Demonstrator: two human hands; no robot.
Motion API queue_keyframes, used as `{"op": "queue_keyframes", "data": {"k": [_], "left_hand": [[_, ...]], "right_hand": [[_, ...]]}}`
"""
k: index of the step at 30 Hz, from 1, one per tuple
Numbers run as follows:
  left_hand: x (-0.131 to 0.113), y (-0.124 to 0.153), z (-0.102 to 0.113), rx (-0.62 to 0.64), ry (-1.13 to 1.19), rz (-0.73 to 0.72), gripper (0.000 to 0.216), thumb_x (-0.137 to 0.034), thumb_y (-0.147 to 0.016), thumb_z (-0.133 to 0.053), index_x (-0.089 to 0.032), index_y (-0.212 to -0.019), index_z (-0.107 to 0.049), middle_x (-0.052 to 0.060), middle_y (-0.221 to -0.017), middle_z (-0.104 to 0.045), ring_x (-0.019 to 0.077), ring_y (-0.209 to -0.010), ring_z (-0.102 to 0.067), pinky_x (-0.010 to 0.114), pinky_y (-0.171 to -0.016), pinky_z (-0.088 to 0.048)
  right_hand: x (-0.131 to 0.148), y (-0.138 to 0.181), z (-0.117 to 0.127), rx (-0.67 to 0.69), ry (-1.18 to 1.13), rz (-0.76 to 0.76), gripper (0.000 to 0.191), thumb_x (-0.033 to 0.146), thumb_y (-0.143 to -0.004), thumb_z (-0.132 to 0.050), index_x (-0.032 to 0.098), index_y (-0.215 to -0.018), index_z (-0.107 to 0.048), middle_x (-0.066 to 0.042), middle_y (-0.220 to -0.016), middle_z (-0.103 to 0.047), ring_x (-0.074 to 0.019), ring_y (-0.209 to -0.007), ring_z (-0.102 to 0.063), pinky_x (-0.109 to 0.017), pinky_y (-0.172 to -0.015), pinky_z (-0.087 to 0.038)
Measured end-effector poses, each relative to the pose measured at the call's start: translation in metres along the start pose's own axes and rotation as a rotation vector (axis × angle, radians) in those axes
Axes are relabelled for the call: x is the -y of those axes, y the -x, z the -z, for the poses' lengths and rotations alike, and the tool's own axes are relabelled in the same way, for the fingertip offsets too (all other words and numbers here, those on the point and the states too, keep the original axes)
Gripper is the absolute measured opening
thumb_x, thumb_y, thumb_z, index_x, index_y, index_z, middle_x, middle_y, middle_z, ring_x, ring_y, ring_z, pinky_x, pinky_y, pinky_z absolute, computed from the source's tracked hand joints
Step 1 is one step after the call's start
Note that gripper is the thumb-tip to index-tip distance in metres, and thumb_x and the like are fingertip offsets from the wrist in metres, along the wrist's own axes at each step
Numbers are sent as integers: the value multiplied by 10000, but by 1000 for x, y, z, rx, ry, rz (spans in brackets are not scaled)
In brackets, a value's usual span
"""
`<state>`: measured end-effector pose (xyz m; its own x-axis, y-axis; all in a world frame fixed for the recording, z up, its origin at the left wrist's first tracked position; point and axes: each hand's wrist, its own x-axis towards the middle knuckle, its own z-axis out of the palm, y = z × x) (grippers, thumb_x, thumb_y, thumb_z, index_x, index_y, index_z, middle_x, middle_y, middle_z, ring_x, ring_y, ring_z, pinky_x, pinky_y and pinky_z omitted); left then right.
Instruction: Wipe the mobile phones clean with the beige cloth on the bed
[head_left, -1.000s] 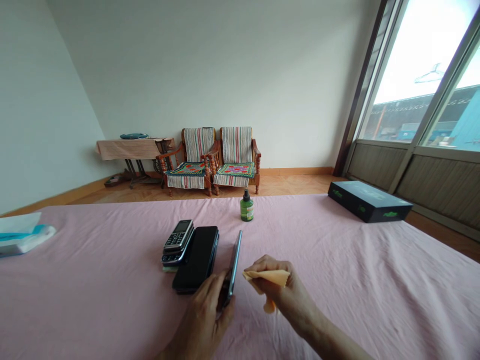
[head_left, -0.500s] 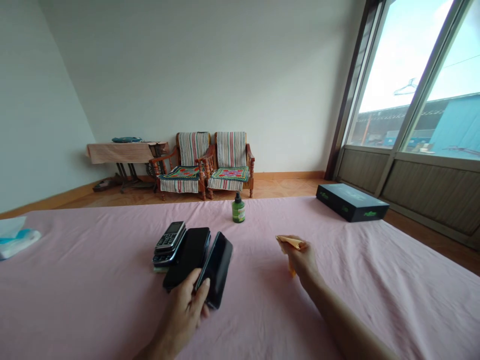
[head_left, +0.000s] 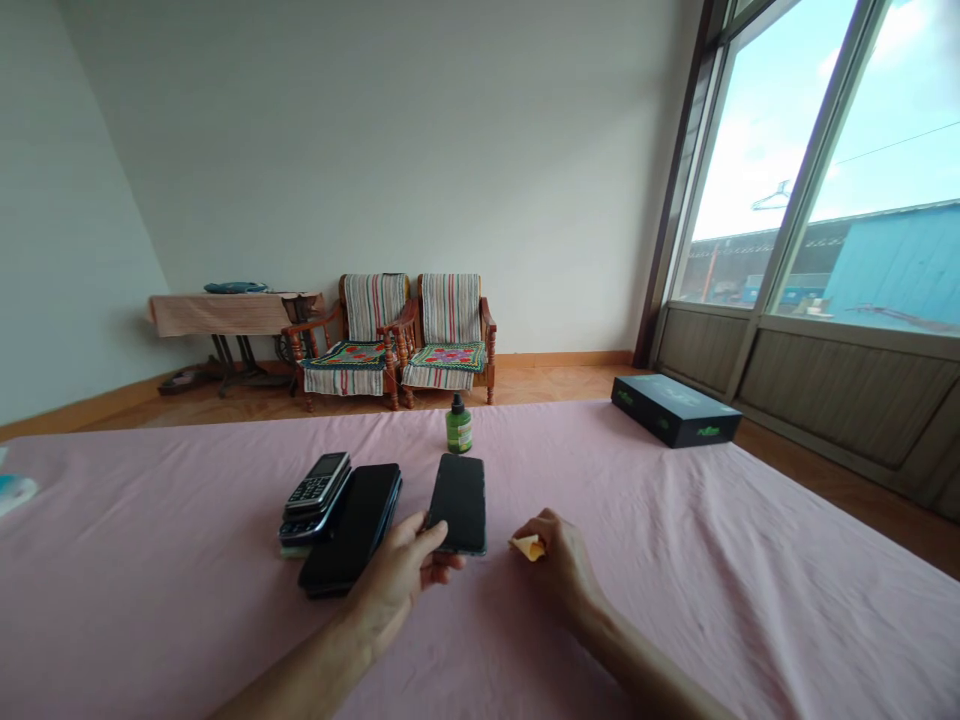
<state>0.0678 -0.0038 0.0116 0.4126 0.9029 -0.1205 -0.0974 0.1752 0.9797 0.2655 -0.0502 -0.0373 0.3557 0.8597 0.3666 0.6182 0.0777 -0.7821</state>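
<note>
My left hand [head_left: 409, 562] grips a black smartphone [head_left: 459, 505] by its lower left edge, thumb on top and fingers beneath, screen side tilted towards me. A yellow cloth [head_left: 529, 547] is pinched in my right hand [head_left: 559, 560], a little to the right of the phone and apart from it; most of the cloth is hidden by the fingers. Left of my left hand lie a black phone-like slab [head_left: 352, 530], stacked on another, and beside it a keypad phone [head_left: 320, 484] on top of further phones.
A green bottle with a black top [head_left: 459, 426] stands beyond the phone. A flat black box [head_left: 675, 408] rests at the far right of the pink cloth [head_left: 660, 560]. At the left edge is part of a white and blue packet [head_left: 15, 492]. Two chairs [head_left: 450, 345] stand behind.
The smartphone in my left hand has come up and right, away from the stack, and turned flatter towards me. My right hand with the cloth has moved left and nearer to it.
</note>
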Motion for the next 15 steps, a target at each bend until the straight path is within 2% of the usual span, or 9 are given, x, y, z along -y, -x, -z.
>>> {"op": "queue_keyframes", "data": {"k": [5, 7, 10, 15], "left_hand": [[21, -48, -30, 73, 82, 142, 144, -238, -885, -611, -108, -942, -590, 45, -798, -654, 134, -641, -646, 236, -586, -507], [28, -69, -45, 102, 87, 176, 202, -290, -934, -559, -134, -1060, -582, 46, -971, -634, 159, -764, -637, 319, -670, -542], [33, -98, -69, 147, 92, 186, 273, -297, -930, -567, -152, -1161, -551, 79, -1138, -589, 211, -929, -620, 397, -777, -535], [37, -124, -96, 232, 38, 173, 285, -294, -929, -569, -158, -1178, -544, 82, -1169, -577, 223, -963, -611, 415, -801, -527]], "right_hand": [[-7, -5, 15, -105, -31, 4, 245, 93, -671, -524, 173, -725, -748, -69, -727, -671, -194, -653, -632, -273, -598, -448], [-11, -10, 22, -160, -57, 0, 226, 153, -717, -526, 169, -763, -746, -74, -746, -675, -203, -672, -638, -283, -610, -458], [-16, -14, 28, -233, -91, -3, 235, 238, -769, -519, 164, -807, -739, -80, -780, -680, -213, -706, -641, -292, -628, -465], [-11, -12, 33, -297, -179, 42, 226, 292, -780, -545, 165, -819, -727, -73, -791, -667, -211, -733, -637, -285, -654, -467]]}}
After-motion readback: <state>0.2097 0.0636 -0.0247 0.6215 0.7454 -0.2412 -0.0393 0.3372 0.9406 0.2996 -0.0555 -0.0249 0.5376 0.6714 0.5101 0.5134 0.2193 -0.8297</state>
